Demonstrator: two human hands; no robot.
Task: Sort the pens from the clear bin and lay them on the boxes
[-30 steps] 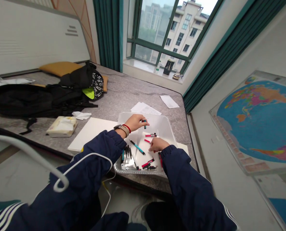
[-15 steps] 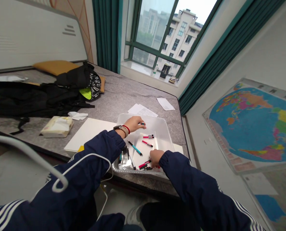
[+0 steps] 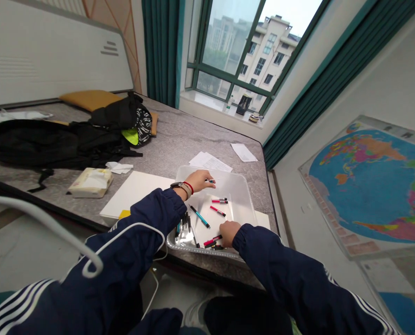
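Left hand [image 3: 196, 181] pinches a slim pen [image 3: 210, 180] over the clear plastic tray [image 3: 243, 197]; right hand [image 3: 229, 233] rests by a red-marked pen [image 3: 212, 240], grip unclear. Pens look light, stiff, slippery; take mid-barrel.

1. Plastic tray [image 3: 240, 188] on the bed [image 3: 190, 139], at the edge nearest the viewer.
2. Pens [image 3: 198, 216] lying inside the tray.
3. Backpack [image 3: 54, 146] on the bed, left of the tray.
4. Tissue box [image 3: 90, 183] in front of the backpack.
5. Sheets of paper [image 3: 210, 161] behind the tray.
6. World map [image 3: 364, 186] on the wall, right of the bed.
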